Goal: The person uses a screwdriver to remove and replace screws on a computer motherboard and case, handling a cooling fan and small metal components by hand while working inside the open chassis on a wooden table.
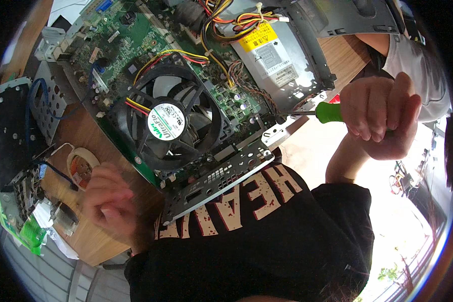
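Observation:
My right hand (380,116) is closed round the green handle of a screwdriver (329,112). Its metal shaft points left, and the tip reaches the front corner of an opened computer, beside a perforated metal front panel (221,178); exact contact there cannot be made out. My left hand (108,199) is blurred by motion, with its fingers seemingly curled. It hovers over the table's left side, close to a roll of tape (80,168). Between my hands lie a green motherboard (118,58) and a black cooling fan (167,121) with a white round label.
A silver power supply (272,63) with a yellow label and bundled wires (236,22) stands behind. Another person's grey sleeve (420,75) shows at right. On the left are a black metal-cased part (10,131), a blue cable (30,100) and green-and-white scraps (32,234) on the wooden table (103,241).

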The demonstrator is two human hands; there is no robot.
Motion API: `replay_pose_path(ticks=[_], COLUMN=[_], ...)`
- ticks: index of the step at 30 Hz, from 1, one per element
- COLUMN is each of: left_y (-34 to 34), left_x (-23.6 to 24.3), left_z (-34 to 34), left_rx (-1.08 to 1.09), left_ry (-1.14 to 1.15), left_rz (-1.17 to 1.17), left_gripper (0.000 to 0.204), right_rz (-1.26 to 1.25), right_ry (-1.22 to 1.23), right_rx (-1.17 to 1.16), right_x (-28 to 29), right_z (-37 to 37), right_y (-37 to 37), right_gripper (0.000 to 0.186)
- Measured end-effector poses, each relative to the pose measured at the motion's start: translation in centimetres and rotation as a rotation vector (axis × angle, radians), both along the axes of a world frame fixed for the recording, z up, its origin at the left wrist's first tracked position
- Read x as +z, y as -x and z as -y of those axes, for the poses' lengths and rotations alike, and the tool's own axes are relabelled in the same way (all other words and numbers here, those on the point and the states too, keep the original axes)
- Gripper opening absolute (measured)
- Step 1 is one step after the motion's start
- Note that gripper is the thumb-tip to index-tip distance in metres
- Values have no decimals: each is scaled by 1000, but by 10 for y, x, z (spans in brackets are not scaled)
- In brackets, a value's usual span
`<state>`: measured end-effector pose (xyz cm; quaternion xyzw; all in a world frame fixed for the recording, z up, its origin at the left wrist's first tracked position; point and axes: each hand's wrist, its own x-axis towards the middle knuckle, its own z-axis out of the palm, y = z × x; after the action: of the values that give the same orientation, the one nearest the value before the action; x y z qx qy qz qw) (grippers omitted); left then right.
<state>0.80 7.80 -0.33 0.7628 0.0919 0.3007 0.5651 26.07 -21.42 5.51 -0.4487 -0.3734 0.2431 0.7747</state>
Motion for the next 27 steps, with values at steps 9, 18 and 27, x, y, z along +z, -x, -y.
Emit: replay_pose_path(ticks=[9,18,27], left_y=[8,11,15], left_x=[-6,-10,-14], left_z=[-11,-18,-23], left_rx=[-15,-18,25], left_ry=[2,13,-28], left_rz=[-25,-31,-10], left_gripper=[40,36,37], right_rz=[-21,207,-310], right_ry=[67,110,168], right_rx=[5,141,181], right_x=[5,7,-5], right_z=[-6,-10,-44], right_y=[7,19,-40], right_gripper=[40,40,27])
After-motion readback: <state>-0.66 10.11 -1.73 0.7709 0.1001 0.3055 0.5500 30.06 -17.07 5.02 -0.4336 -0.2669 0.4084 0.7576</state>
